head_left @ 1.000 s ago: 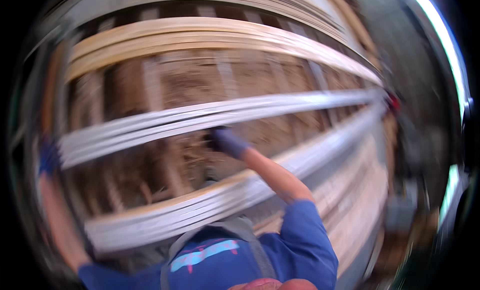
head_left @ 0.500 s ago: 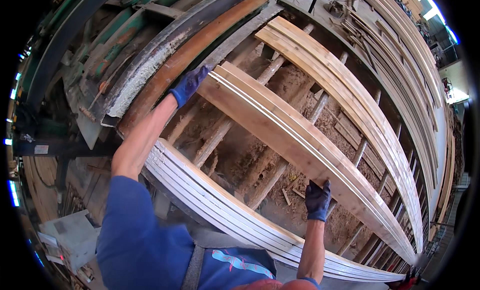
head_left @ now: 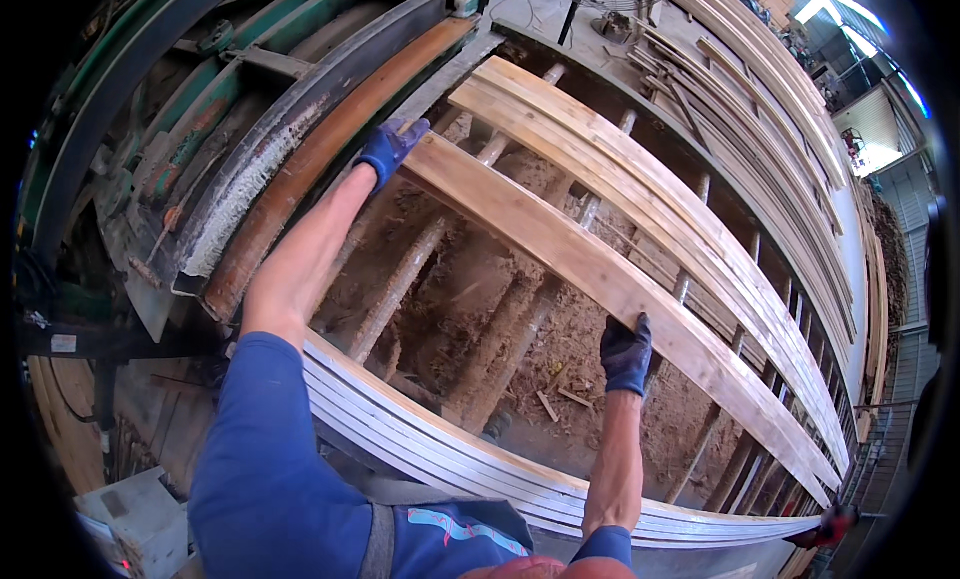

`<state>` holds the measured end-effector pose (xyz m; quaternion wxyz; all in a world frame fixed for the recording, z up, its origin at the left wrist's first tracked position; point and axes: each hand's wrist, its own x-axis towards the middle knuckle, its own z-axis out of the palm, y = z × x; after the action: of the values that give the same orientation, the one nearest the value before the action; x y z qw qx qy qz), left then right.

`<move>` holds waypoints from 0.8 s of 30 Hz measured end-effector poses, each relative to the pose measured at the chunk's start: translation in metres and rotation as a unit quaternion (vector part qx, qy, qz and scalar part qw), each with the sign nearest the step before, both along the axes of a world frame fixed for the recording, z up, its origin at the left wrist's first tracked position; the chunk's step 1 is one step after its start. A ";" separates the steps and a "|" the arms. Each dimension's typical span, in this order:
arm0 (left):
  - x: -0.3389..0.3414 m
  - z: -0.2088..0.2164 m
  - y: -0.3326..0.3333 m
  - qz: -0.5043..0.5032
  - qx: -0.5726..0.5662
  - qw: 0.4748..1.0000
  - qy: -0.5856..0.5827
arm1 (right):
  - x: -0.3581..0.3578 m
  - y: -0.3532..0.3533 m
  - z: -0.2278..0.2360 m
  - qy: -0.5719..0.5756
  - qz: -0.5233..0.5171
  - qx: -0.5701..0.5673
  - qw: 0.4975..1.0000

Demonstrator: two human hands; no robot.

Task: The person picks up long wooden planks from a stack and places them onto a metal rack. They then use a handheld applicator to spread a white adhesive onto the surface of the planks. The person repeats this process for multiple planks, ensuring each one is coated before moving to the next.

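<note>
A long wooden plank [head_left: 540, 234] lies across round metal bars, its broad pale face up. At its far left end my left hand [head_left: 395, 151], in a dark blue glove, is closed round the end. My right hand [head_left: 627, 354], gloved likewise, grips the plank's near edge further along, the thumb against its face and the fingers partly hidden beneath. Beyond it lies a row of pale planks [head_left: 640, 164]. Nearest my body, a stack of boards [head_left: 420, 419] with white-coated edges runs to the right.
Metal bars [head_left: 400, 284] span a pit with sawdust and wood scraps [head_left: 545, 379] below. On the left stands a green and rusty machine frame [head_left: 270, 169]. More long boards [head_left: 770, 169] lie at the far right. A red shape [head_left: 835, 529], perhaps a co-worker's hand, is by the boards' far end.
The white lines along the held plank have gone from sight, and a broad wooden face now shows. Both hands remain on it. The view has shifted slightly.
</note>
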<state>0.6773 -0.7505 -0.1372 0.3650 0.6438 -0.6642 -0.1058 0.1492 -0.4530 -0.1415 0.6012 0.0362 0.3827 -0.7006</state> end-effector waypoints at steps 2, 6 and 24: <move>-0.020 0.059 0.046 -0.039 0.105 0.990 0.091 | -0.002 0.025 0.011 0.007 -0.018 0.041 0.999; 0.012 0.045 0.127 -0.018 0.043 0.998 -0.053 | 0.015 0.084 0.000 0.059 0.071 0.105 0.990; 0.050 0.039 0.192 -0.087 0.096 0.991 0.032 | 0.012 0.113 0.008 0.020 0.135 0.197 0.971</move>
<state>0.7274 -0.5586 -0.0982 0.3115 0.6124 -0.6922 -0.2208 0.1609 -0.3403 -0.1339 0.6633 0.0877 0.5263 -0.5248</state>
